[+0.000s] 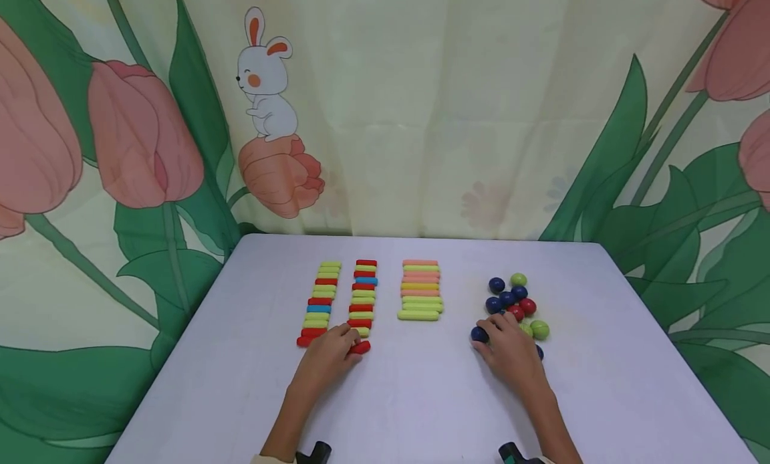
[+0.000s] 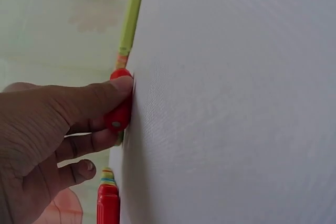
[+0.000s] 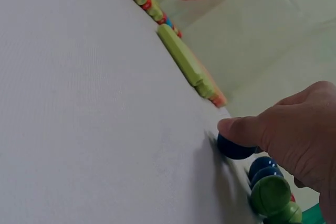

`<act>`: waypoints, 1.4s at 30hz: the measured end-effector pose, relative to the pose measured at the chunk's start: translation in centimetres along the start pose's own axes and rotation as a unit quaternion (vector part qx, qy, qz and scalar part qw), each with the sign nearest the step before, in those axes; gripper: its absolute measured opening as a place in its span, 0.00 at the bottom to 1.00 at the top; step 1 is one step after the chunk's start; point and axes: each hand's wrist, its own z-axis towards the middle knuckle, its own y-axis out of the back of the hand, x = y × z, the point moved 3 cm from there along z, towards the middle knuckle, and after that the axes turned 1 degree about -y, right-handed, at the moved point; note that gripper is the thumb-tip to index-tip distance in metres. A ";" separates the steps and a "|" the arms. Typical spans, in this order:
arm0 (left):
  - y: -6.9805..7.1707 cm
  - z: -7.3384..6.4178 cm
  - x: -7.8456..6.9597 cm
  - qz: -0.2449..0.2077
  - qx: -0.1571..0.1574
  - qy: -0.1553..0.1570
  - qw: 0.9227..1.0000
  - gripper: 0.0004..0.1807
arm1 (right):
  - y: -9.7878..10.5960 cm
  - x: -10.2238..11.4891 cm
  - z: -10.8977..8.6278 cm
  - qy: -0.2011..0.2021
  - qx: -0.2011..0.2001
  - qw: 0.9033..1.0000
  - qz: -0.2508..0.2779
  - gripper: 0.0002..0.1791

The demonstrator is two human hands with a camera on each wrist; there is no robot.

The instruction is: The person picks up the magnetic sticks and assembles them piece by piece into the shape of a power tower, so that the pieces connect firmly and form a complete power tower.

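Note:
My left hand (image 1: 327, 354) pinches a short, round-ended red stick (image 1: 361, 348) between thumb and fingers, at the near end of the second column of coloured sticks (image 1: 363, 300). In the left wrist view the thumb lies on top of this red stick (image 2: 119, 113). On the other side, my right hand (image 1: 512, 354) has a dark blue ball (image 1: 479, 334) gripped by thumb and fingers, low over the white table. The right wrist view shows the thumb over that blue ball (image 3: 235, 148). Beyond the hand, several blue, red and green balls (image 1: 506, 299) sit loosely grouped, some partly hidden.
Left of the second column runs another column of red, green and blue sticks (image 1: 319, 309). A third column of pink, yellow and green sticks (image 1: 420, 290) lies mid-table. The white table (image 1: 421, 397) ends at a printed curtain (image 1: 421, 116).

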 end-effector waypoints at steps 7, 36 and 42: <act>-0.7 0.1 -0.6 -0.094 0.072 0.007 0.993 0.21 | -0.8 1.8 0.2 -0.022 0.077 0.980 0.181 0.22; -4.7 1.3 -4.0 -0.481 0.188 0.043 0.855 0.12 | -4.5 7.0 0.8 -0.062 0.263 0.792 0.547 0.22; -5.0 1.4 -4.0 -0.490 0.190 0.068 0.848 0.16 | -4.5 7.3 0.8 -0.046 0.260 0.803 0.535 0.22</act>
